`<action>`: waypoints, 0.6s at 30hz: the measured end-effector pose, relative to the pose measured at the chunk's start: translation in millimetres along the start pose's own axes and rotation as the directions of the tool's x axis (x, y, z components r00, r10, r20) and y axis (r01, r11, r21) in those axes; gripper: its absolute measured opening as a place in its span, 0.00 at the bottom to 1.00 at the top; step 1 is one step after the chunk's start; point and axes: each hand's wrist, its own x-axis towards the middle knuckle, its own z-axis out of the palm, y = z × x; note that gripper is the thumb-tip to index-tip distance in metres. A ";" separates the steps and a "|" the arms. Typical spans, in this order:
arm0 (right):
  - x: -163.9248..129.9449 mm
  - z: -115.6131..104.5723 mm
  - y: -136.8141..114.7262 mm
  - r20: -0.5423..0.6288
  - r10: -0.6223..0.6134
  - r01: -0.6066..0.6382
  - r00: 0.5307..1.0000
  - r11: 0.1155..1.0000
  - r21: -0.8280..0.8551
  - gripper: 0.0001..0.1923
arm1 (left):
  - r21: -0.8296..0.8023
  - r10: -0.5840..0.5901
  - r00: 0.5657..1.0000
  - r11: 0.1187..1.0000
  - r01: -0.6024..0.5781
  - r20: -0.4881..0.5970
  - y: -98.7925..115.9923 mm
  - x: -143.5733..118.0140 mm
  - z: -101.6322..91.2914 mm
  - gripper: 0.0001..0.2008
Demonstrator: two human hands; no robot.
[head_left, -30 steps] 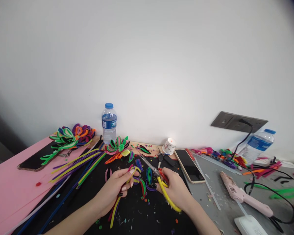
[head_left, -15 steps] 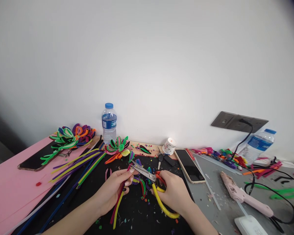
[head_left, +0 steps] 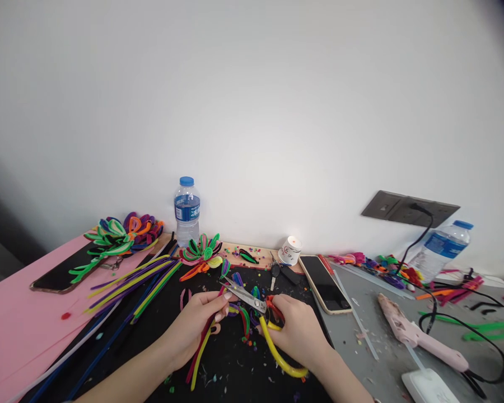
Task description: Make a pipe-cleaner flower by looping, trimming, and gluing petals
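Step in hand, as I read it: trimming pipe cleaners with scissors.

Left hand (head_left: 195,324) is closed in a pinch on a small bundle of pipe cleaners (head_left: 201,350), magenta and yellow-green. The stems trail down toward the person across the black mat (head_left: 235,380); the top ends sit at the fingertips, right at the blade tips.

Right hand (head_left: 296,330) is wrapped around the scissors (head_left: 258,313), fingers through the red/yellow handles. Blades point up-left toward the left hand and look nearly together; I can't tell whether they're actually biting on a stem. The long yellow handle loop curves down below the right hand.

Relation: blade tips and pinched stem ends are touching or just beside each other, between the two hands, over the mat. Loose cut loops and small offcuts lie right under that spot.

Next move, my judgement: the cut needs the stem seated well into the blades, not at the tips, and the left fingertips kept back from the edge. The wire core needs a firm squeeze, and the short end may flick off.

Nearby: finished pipe-cleaner flower (head_left: 201,252) beyond the hands, straight pipe-cleaner stock (head_left: 134,280) to the left, phone (head_left: 324,282) and glue gun (head_left: 420,336) to the right, well apart from the work.
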 end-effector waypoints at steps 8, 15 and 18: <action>1.5 1.1 2.2 0.104 0.020 -0.038 0.994 0.984 0.172 0.15 | 0.149 0.080 0.997 0.986 -0.078 -0.006 2.0 -0.2 1.0 0.17; 2.1 -1.9 8.9 0.265 -0.013 -0.110 0.964 0.890 0.443 0.17 | 0.300 0.131 0.990 0.944 -0.138 0.043 3.1 -0.8 -0.1 0.20; 2.7 -5.0 11.3 0.317 -0.050 -0.130 0.947 0.844 0.521 0.19 | 0.375 0.118 0.990 0.917 -0.136 0.072 3.8 -1.3 -0.8 0.20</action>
